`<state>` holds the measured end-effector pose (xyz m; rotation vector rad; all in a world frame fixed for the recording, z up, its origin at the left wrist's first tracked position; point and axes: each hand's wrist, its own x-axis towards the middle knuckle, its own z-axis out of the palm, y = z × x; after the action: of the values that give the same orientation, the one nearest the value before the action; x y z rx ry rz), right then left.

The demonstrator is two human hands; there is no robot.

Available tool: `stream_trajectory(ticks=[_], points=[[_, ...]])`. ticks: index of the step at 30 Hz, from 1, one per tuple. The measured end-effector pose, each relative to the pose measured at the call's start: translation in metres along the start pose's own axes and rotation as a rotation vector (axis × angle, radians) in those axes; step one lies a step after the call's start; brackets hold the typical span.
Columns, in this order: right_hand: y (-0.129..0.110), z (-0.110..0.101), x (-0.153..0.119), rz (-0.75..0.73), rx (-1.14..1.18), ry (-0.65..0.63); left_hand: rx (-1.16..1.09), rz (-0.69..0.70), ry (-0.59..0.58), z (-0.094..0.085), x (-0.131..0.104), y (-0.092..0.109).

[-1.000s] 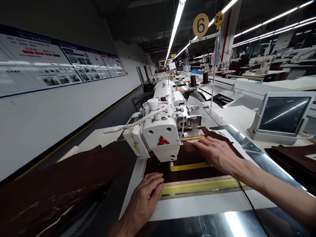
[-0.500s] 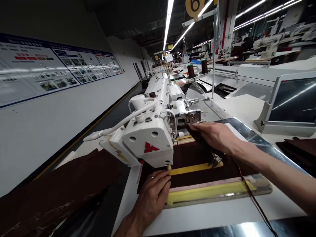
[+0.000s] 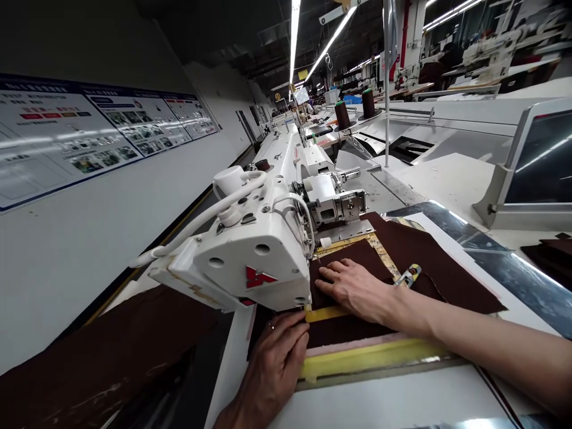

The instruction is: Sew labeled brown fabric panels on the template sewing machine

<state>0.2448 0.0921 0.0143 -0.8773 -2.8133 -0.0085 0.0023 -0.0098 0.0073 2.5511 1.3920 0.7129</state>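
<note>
Head view is showing my right hand [image 3: 355, 289] lying flat, fingers spread, pressing on the dark brown fabric piece [image 3: 415, 262] just beside the needle end of the white sewing machine [image 3: 259, 250]. My left hand [image 3: 274, 363] is resting at the near edge of the same cloth, fingers loosely together and flat, fingertips touching the yellow clamp frame [image 3: 366, 357] under the machine head; neither grip is pinching anything. The fabric is lying on the desk [image 3: 393, 399] inside that yellow frame, running out to the right past my forearm. A small thread snipper [image 3: 409, 275] is sitting on the cloth just beyond my right wrist. The machine head is blocking my sight of the needle and of part of the cloth below it. More brown fabric [image 3: 102, 357] is draping off the desk on my left. To the right a grey screen [image 3: 536, 167] is standing on the desk, well apart from my hands, and two dark thread cones [image 3: 355, 110] are standing farther back. A white wall with printed charts [image 3: 89, 131] is running along my left, and long ceiling lights [image 3: 295, 24] are stretching down the hall over further machines.
</note>
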Motion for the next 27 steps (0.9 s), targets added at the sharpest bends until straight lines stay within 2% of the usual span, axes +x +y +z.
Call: stream_trajectory(ticks=[6,13,27], points=[[-0.006,0.000,0.002,0.038,0.019,-0.011,0.064,0.034,-0.018,0.003,0.002,0.004],[-0.001,-0.008,0.001,-0.018,0.096,-0.042,0.117,0.054,-0.035,0.008,-0.001,0.008],[0.001,0.006,0.001,-0.092,0.096,0.022,0.107,0.010,-0.054,0.007,0.000,0.007]])
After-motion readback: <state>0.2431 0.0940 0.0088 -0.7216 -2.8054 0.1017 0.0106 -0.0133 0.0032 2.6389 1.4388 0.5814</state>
